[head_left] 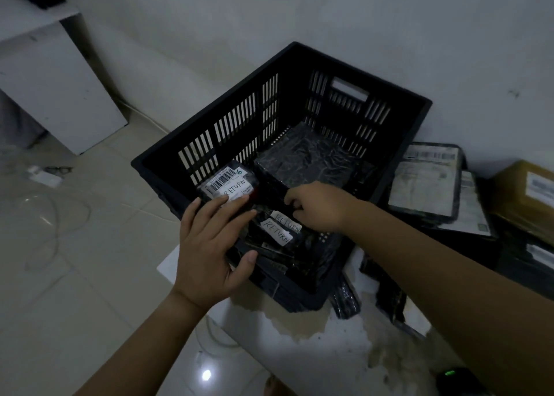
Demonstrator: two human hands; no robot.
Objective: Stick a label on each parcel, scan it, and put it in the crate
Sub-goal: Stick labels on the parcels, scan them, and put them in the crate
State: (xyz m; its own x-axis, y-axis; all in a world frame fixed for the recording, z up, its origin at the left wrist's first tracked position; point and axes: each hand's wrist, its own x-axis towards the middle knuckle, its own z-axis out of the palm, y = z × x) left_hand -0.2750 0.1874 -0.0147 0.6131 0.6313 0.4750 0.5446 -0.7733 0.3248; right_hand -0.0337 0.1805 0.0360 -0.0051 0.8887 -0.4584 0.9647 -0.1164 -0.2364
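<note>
- black crate [215,107], its walls patterned with upright slots
- parcel [311,155] inside it: glossy black wrap (creased, catching grey glints)
- labels [281,229]: white, "RETURN" handwritten in black
- box [521,197] by the crate's right side: brown

Black crate [299,101], set on the table [329,350], loaded with wrapped parcels [281,230] marked RETURN. Left hand [209,245] laid flat on barcoded parcel [230,182]; right hand [317,208] curled among them.

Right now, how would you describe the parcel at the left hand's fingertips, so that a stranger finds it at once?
Find the black slatted crate beside the white wall. Inside, against its left side, a small black parcel lies at the fingertips of the left hand. It alone shows a printed barcode above the handwritten word RETURN; the two labels nearby show only that word.
</note>
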